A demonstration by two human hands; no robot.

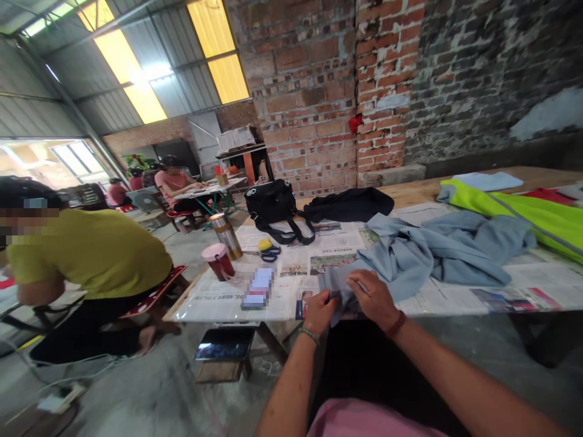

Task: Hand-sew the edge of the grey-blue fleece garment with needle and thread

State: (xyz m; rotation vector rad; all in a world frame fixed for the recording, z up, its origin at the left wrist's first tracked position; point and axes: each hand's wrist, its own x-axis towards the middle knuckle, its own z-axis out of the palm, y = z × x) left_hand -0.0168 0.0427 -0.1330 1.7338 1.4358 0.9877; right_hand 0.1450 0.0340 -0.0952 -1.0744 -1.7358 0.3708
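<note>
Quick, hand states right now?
Left hand: closed, holding an edge of the bunched grey-blue cloth.
Right hand: fingers curled at the same cloth; whether they grip it cannot be told.

From the middle of the view, the cloth (412,252) at 3 o'clock is grey-blue. Past it, also at 3 o'clock, the safety garment (532,213) is bright yellow-green with a grey stripe. At 8 o'clock, the cup (221,268) is dark red with a pink lid (214,253), and the stool seat (157,292) is red with white spots. The T-shirt (109,255) at 9 o'clock is mustard yellow. At 10 o'clock, the window panels (117,56) are yellow. The brick wall (310,91) at 12 o'clock is orange-red with grey lines.
</note>
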